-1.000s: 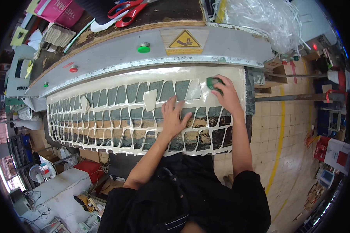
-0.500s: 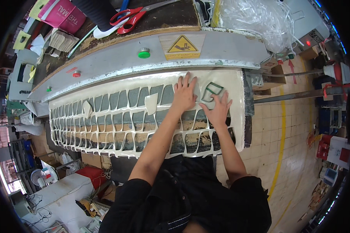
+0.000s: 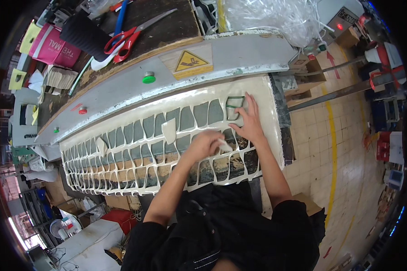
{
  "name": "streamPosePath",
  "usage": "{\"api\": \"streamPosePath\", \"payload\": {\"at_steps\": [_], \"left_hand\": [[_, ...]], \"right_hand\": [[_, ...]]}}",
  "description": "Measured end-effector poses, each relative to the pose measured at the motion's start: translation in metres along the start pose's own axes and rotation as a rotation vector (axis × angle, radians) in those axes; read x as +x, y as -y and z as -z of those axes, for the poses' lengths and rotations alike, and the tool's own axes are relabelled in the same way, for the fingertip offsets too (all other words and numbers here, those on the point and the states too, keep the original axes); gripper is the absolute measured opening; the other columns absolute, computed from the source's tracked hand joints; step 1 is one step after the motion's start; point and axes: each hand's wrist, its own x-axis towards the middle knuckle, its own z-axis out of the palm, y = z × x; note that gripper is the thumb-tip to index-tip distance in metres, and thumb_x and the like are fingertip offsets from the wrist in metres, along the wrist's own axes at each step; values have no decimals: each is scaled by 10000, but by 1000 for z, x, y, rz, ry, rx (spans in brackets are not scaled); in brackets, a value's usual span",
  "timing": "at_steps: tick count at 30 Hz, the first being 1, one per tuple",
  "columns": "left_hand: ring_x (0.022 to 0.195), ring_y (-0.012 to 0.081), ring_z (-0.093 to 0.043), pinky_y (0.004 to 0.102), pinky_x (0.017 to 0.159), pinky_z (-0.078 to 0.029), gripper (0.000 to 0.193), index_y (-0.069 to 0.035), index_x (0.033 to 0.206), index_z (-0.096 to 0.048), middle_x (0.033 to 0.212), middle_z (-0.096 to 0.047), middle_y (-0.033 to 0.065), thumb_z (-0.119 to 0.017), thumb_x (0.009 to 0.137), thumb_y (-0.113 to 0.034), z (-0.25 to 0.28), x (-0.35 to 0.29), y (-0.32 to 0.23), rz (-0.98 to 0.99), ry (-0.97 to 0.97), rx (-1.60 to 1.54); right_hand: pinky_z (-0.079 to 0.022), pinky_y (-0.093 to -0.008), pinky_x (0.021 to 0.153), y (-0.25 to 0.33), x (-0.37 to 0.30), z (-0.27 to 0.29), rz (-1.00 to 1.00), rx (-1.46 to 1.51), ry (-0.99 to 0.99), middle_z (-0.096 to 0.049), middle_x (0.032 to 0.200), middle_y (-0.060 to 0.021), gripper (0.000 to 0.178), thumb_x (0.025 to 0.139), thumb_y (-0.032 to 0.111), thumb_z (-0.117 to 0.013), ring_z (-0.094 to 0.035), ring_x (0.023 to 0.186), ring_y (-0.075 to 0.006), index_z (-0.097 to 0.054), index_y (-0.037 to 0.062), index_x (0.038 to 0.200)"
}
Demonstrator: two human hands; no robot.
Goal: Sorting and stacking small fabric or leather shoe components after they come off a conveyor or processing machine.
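A cream sheet of material point(image 3: 259, 86) lies before me, with rows of cut-out openings that leave a thin net. On its uncut right part sits a green-edged cutting die point(image 3: 235, 107), a small four-sided frame. My right hand point(image 3: 251, 123) grips this die, its fingers along the right side and its thumb at the lower edge. Lower and to the left, over the net, my left hand point(image 3: 204, 145) is closed on a small cream cut piece point(image 3: 224, 145). Two other cream pieces, one nearer the middle point(image 3: 169, 131) and one farther left point(image 3: 101, 147), rest on the net.
Behind the sheet runs a grey machine beam point(image 3: 122, 99) with a green button point(image 3: 148, 77), a red button point(image 3: 82, 110) and a yellow warning sign point(image 3: 191, 61). Red-handled scissors point(image 3: 124, 43) and a dark thread cone point(image 3: 88, 38) stand on the ledge above. Tiled floor point(image 3: 312, 131) lies to the right.
My left hand has come off the sheet's far side toward me and now holds a cream piece. My right hand stays at the die, which sits turned differently. The whole view has shifted.
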Motion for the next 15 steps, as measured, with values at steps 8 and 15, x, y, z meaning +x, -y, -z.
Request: {"api": "streamPosePath", "payload": {"at_steps": [8,15], "left_hand": [[960,182,-778,324,860,-598,197,1,1023,-716,1034,-817,105,-859,897,-47,-13,-30,-8,463,-572,-540],[865,110,-731,266,764,-561,281,57,1185,-765,1006,-814,113,-826,963,-105,-10,-18,13,595,-838,-433]], "right_hand": [[-236,-632,1312,-29,43,13,198,-59,360,-506,1568,-204,254,831,240,-897,-394,1539,-418,-742,97,972],[-416,-523,1215,39,12,-11,165,-270,103,-508,1573,-242,237,866,205,-870,-530,1416,-442,-785,88,1054]]}}
